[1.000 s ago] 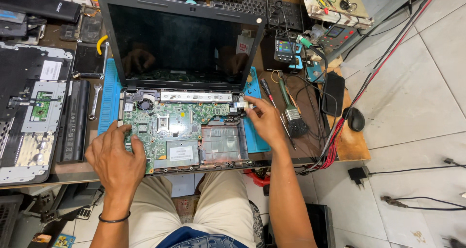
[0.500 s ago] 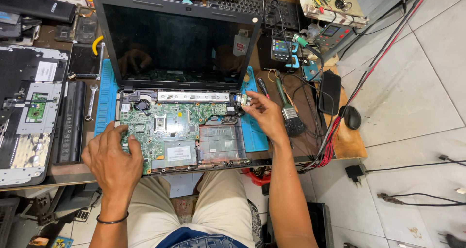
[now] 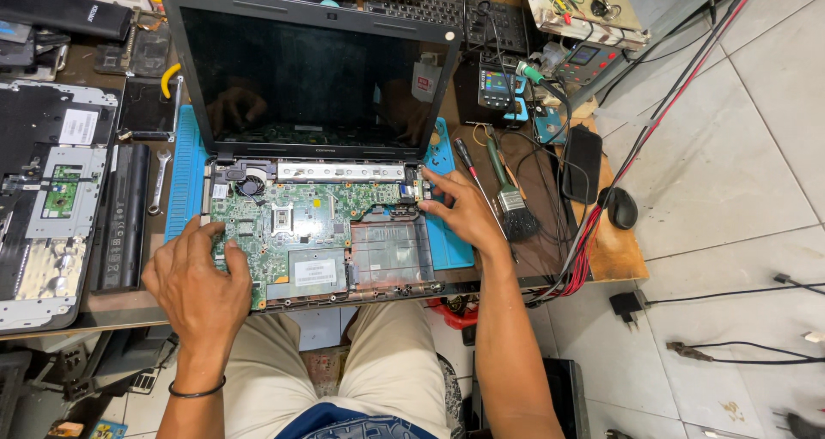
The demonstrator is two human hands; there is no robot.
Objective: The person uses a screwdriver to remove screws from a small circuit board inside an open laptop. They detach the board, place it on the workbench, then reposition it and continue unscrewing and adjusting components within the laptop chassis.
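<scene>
I am looking down over my knees at a workbench. My left hand [image 3: 199,283] is lying spread, palm down, fingers slightly curled, pressing the near left corner of the opened laptop base [image 3: 387,267], gripping nothing. My right hand [image 3: 464,211] is reaching to the base's right edge, fingertips loosely extended, touching the green motherboard [image 3: 301,220] near the hinge; I cannot tell whether it is pinching anything. Beyond, the dark screen [image 3: 309,70] is standing upright. A brush [image 3: 513,207] is lying just right, on the blue mat [image 3: 185,181].
</scene>
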